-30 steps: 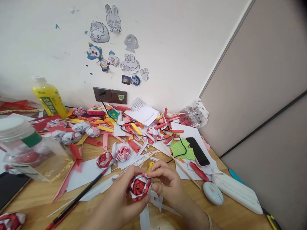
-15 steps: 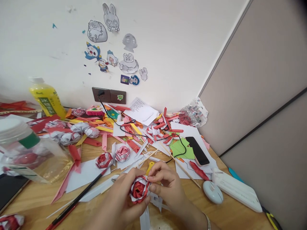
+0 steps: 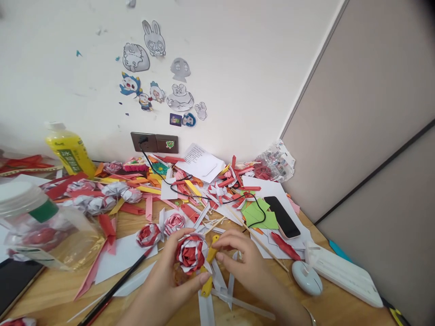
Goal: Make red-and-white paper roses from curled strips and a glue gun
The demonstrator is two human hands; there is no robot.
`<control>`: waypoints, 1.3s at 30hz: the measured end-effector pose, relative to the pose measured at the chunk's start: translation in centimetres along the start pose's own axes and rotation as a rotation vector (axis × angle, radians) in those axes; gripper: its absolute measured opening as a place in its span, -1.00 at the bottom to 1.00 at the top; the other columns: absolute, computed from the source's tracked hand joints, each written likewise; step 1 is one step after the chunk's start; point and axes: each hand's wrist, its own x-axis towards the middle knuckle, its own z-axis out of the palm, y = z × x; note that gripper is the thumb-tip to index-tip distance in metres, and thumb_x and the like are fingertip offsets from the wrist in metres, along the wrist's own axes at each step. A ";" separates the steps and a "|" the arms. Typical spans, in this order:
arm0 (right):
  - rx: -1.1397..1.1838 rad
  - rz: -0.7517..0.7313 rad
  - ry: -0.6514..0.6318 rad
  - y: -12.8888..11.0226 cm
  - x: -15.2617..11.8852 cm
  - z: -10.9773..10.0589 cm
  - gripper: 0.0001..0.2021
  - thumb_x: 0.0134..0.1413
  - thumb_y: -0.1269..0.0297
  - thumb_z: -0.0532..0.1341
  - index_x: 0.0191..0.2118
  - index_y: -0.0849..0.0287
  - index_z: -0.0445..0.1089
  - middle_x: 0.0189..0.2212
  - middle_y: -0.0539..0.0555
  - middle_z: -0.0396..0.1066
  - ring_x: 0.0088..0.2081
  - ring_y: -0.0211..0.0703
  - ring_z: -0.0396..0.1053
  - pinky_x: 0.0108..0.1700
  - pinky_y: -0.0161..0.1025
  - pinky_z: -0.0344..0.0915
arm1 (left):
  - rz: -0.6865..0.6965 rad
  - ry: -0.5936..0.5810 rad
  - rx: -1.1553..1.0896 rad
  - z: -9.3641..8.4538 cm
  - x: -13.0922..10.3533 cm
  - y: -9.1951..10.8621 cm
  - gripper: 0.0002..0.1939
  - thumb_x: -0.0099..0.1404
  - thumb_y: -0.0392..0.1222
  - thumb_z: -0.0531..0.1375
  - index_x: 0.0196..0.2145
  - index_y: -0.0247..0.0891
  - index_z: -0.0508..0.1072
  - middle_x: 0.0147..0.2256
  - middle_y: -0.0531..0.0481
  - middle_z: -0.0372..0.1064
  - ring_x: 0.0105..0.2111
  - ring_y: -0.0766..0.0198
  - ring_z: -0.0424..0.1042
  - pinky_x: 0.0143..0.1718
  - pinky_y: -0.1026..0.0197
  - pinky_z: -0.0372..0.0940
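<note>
My left hand is closed around a red and white folded paper rose, its layered petals facing me. Beside the rose, my right hand is bent, with thumb and forefinger slightly apart and nothing visible between them. A yellow-handled tool shows behind and below the rose, partly hidden by it and my left thumb; its kind is unclear. Just beyond my hands lie another red and white paper rose and a pink and white paper rose.
Folded paper scraps cover the back of the table. At left stand a clear plastic jar and a yellow drink bottle. A black pen lies near my left arm. Rightward are a phone, a mouse and a white power strip.
My right fingers have come off the rose's edge and moved a little right. The rose has turned slightly and shifted up and left in my left hand. The view has tilted slightly upward.
</note>
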 end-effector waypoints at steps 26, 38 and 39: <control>-0.785 -0.343 -0.097 2.7 0.1 1.5 -0.67 -0.14 0.51 0.13 -0.16 0.21 0.35 -0.27 0.14 0.31 -0.24 0.00 0.19 -0.23 -0.10 0.20 | 0.110 0.346 0.455 -3.6 0.7 0.9 -0.55 0.17 -0.02 0.19 -0.01 -0.12 0.22 -0.12 -0.08 0.44 -0.17 0.06 0.48 -0.20 0.05 0.41; -0.192 -0.415 0.316 3.4 0.4 0.3 -0.80 0.11 0.08 0.15 -0.23 0.05 0.35 -0.35 0.07 0.45 -0.31 -0.04 0.41 -0.25 -0.11 0.29 | 0.075 0.219 0.548 -3.1 1.1 0.3 -0.48 0.21 -0.03 0.12 0.10 -0.20 0.18 -0.10 -0.14 0.45 -0.19 0.05 0.47 -0.23 0.03 0.39; -0.168 -0.393 0.306 3.5 0.3 0.4 -0.78 0.10 0.04 0.15 -0.23 0.04 0.36 -0.36 0.07 0.46 -0.32 -0.03 0.41 -0.24 -0.10 0.29 | 0.081 0.209 0.559 -2.9 1.0 0.2 -0.46 0.22 -0.02 0.13 0.12 -0.20 0.17 -0.08 -0.15 0.44 -0.17 0.04 0.46 -0.22 0.03 0.38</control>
